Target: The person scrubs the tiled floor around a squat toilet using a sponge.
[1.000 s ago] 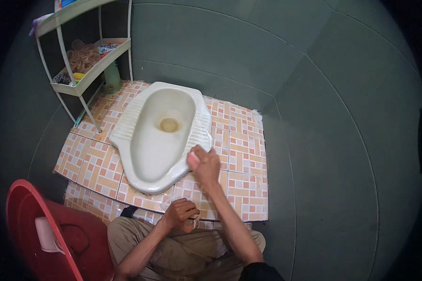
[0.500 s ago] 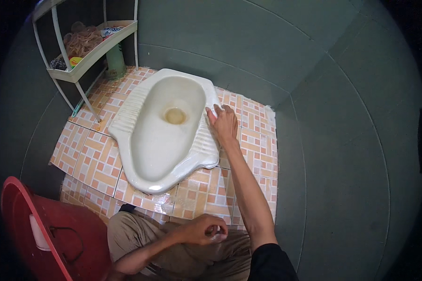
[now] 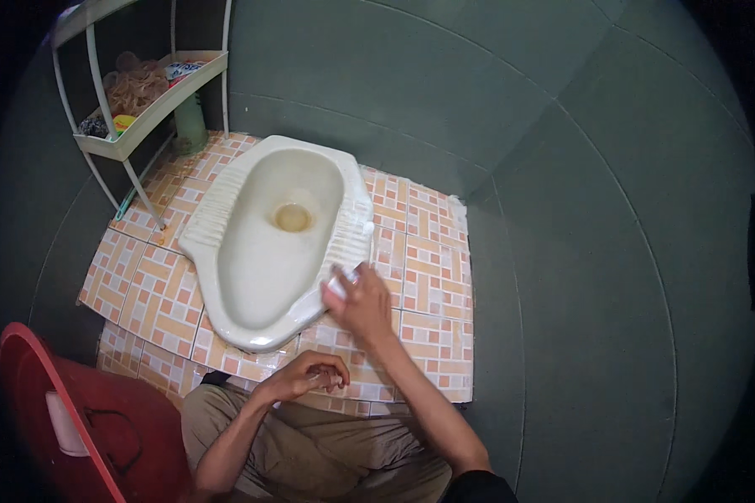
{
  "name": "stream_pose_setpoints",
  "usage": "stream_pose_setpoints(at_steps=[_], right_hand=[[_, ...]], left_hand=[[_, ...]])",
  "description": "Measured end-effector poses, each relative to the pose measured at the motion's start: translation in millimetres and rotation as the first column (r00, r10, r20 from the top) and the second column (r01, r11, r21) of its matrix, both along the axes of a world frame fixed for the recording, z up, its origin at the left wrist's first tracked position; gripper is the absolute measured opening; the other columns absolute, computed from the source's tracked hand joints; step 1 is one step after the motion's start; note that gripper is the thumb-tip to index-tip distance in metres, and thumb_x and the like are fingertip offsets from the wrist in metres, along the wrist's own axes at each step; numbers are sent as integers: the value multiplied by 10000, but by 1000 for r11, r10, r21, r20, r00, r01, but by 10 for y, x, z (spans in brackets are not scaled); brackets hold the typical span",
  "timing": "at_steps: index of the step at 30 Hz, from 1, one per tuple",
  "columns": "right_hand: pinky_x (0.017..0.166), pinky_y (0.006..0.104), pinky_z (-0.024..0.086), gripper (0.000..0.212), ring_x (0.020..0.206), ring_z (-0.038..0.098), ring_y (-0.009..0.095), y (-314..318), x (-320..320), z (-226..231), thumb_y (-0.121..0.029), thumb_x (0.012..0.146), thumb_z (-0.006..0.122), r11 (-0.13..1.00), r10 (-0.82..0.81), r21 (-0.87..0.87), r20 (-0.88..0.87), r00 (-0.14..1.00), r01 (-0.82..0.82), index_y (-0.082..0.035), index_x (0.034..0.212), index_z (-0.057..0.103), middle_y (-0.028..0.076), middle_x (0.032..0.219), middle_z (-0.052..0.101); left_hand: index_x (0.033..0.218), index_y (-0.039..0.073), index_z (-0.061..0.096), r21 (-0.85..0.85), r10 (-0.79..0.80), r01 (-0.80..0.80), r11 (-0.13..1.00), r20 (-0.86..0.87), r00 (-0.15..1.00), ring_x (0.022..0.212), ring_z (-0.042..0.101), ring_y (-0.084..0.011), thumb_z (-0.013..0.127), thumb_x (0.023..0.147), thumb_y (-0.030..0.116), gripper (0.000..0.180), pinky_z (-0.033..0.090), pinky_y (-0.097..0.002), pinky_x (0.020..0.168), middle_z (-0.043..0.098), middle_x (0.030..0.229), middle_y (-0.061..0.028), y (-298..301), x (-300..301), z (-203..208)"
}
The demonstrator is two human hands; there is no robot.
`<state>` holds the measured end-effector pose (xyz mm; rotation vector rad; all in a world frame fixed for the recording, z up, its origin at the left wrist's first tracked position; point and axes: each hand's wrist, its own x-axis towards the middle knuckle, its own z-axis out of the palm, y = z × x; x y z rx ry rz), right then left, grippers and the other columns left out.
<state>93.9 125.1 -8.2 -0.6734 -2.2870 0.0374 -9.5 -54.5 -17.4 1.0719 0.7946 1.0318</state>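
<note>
Clock positions are taken about the middle of the squat toilet [image 3: 264,342], with twelve away from the person. Nearest, between five and six o'clock, the left hand [image 3: 306,377] has its fingers loosely curled; whether they enclose anything cannot be told. At four o'clock, the right hand [image 3: 362,303], blurred, bends its fingers, slightly apart, over a pink-and-white pad [image 3: 332,298] at the toilet's rim. Half a second earlier this hand lay near three o'clock, beside the ridged footrest; it has since drawn back toward the person, which suggests a return stroke along that edge. Containers, near to far: the red bucket [image 3: 147,394], between seven and eight, bears a pale vessel [image 3: 65,423] against its inner wall, its depths hidden; the toilet's bowl holds brownish liquid [image 3: 294,218] in its outlet, toward twelve; at half past ten, the shelf rack [image 3: 155,117] carries a tan tangled bundle [image 3: 134,86], a yellow item [image 3: 123,122] and a printed packet [image 3: 184,70].
</note>
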Motion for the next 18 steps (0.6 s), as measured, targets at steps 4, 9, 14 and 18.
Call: stream_pose_setpoints(at_steps=[4, 9, 14, 18], right_hand=[[739, 477, 571, 387, 853, 684, 387, 696, -60, 152, -411, 934, 710, 941, -191, -253, 143, 971, 223, -93, 1138, 795, 242, 993, 666], [763, 511, 595, 481, 847, 727, 450, 1118, -442, 136, -456, 954, 652, 910, -309, -219, 212, 927, 354, 0, 993, 801, 296, 885, 717], [726, 514, 602, 530, 806, 725, 465, 991, -495, 167, -474, 965, 624, 894, -345, -183, 302, 889, 409, 30, 905, 774, 308, 829, 710], [699, 519, 601, 537, 784, 731, 433, 742, -284, 156, -482, 960, 630, 897, -316, -205, 327, 891, 393, 35, 884, 757, 293, 804, 703]], left_hand=[[1093, 13, 682, -22, 105, -105, 994, -14, 994, 959, 620, -128, 675, 964, 249, 269, 510, -300, 861, 678, 1036, -51, 80, 32, -36], [1092, 16, 685, -33, 124, -124, 992, 15, 992, 952, 613, -124, 657, 955, 268, 288, 502, -303, 868, 675, 1025, -42, 52, 13, -41], [1083, 15, 688, 0, 156, -156, 988, 13, 988, 921, 607, -116, 660, 943, 259, 282, 494, -296, 852, 676, 1003, -40, 39, -15, -124], [1082, 17, 689, 21, 199, -199, 980, -10, 980, 897, 600, -114, 668, 944, 260, 280, 489, -292, 847, 677, 1001, -40, 59, 4, -96]])
